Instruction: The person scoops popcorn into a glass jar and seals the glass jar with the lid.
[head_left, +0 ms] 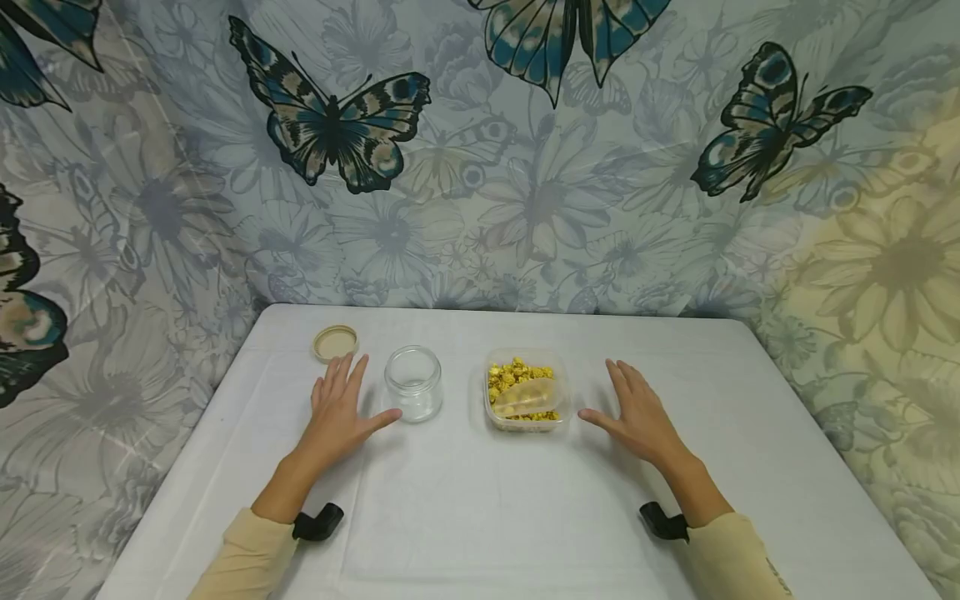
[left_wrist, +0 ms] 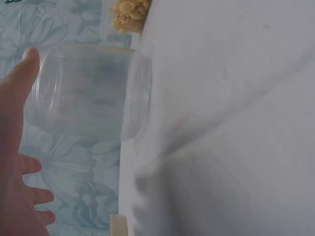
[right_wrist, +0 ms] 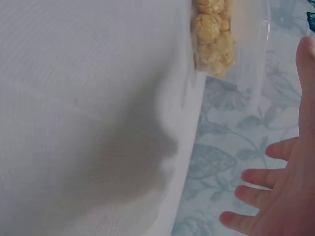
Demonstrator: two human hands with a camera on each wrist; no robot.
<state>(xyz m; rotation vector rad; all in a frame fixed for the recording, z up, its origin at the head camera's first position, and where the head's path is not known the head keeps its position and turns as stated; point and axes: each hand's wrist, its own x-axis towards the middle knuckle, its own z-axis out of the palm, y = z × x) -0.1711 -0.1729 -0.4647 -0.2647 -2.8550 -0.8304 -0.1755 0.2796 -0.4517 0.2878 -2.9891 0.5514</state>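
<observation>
in head and left wrist views only, clear jar (head_left: 416,385), both hands (head_left: 341,417) (head_left: 637,421) spread wide

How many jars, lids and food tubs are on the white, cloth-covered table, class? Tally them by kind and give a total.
Clear round jar: 1
Gold-coloured round lid: 1
Clear square plastic tub of yellow popcorn: 1
Total: 3
</observation>
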